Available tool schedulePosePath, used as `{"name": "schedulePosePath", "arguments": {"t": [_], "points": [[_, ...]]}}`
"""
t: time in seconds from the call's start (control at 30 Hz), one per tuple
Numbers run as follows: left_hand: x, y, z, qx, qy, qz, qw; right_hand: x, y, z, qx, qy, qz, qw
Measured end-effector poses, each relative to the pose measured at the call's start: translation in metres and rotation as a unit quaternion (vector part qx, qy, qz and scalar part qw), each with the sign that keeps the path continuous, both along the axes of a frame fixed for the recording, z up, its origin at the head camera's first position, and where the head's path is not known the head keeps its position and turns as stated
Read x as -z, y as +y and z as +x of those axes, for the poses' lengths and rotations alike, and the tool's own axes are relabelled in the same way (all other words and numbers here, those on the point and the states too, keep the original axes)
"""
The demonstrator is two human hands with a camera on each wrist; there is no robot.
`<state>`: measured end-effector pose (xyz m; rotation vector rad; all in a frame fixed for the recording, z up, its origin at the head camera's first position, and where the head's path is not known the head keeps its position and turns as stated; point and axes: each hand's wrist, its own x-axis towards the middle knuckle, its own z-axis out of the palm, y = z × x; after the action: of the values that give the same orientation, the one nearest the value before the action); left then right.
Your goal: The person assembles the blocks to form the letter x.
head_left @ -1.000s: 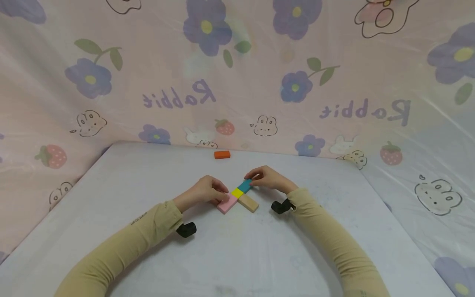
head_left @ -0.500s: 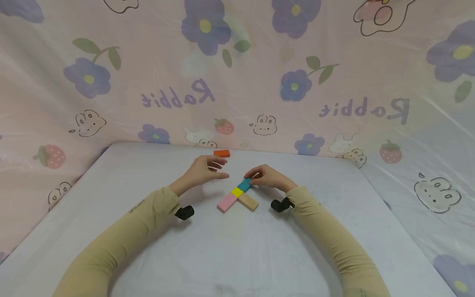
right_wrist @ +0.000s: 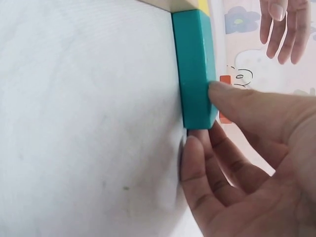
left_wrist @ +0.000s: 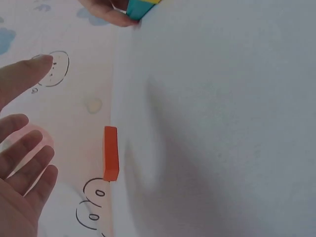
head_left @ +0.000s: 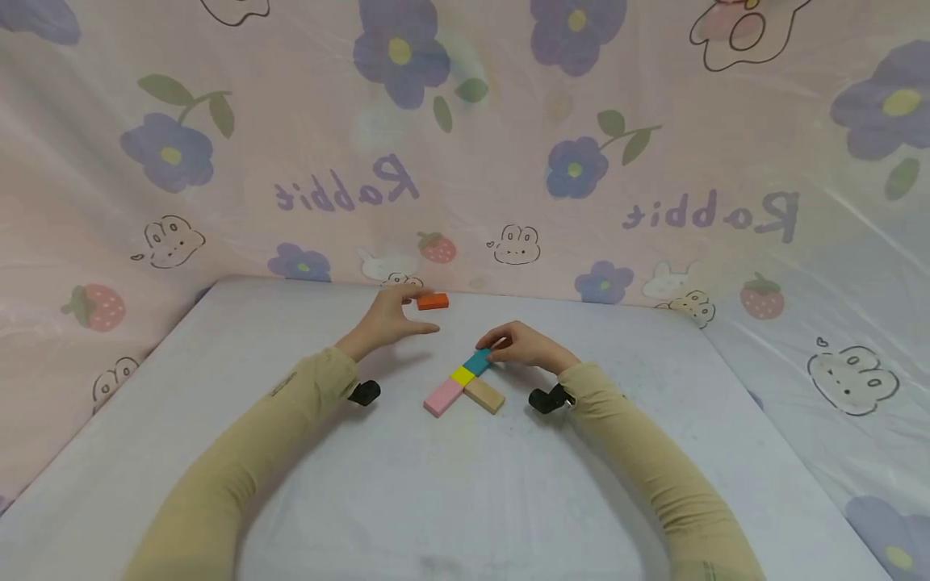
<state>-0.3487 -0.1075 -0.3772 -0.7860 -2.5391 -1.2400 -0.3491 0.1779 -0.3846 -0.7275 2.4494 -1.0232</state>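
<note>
My left hand hovers by the orange block at the back of the table, thumb and fingers spread apart. In the left wrist view a gap separates its fingers from that block. The right hand pinches the far end of the teal block, its thumb on the block and its fingertips at the end. A small yellow block touches the teal one. Beyond it, in the same slanting line, lies a pink block. A plain wooden block branches off to the right beside the yellow one.
The white table ends at a patterned curtain with flowers and rabbits, close behind the orange block. Dark wrist-camera mounts hang under both forearms.
The left hand has let go of the pink block and moved away to the back, opening beside the orange block. The right hand has stayed at the teal block.
</note>
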Motion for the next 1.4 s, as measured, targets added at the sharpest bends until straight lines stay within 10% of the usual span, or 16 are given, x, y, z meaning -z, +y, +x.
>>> {"name": "schedulePosePath", "arguments": {"t": [0.77,1.2,1.4], "points": [[0.015,-0.011,-0.041,-0.019,-0.139,0.023,0.9898,0.002,0.0,-0.001,-0.001,0.0,-0.009,1.0],[0.022,-0.007,-0.058,-0.029,-0.148,0.045,0.9875,-0.021,-0.008,0.015,-0.005,-0.019,-0.005,0.9998],[0.02,-0.001,-0.059,-0.044,-0.153,0.035,0.9866,-0.008,-0.004,0.007,0.003,-0.016,-0.011,0.9998]]}}
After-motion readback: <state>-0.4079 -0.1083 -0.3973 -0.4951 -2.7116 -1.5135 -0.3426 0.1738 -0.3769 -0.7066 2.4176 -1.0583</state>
